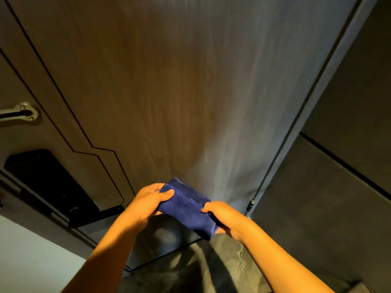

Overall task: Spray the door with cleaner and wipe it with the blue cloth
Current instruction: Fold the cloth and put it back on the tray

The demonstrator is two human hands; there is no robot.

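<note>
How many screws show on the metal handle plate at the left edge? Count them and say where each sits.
2. One screw sits near the top of the handle plate, the other screw near its bottom right. The plate runs off the frame, so more may be hidden.

Bare forearms, no sleeves — grey-green crumpled garment [211, 269] below.

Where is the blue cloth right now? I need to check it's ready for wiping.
In the head view the blue cloth sits low and centre, folded, held between the left hand and right hand, in front of the door.
</note>
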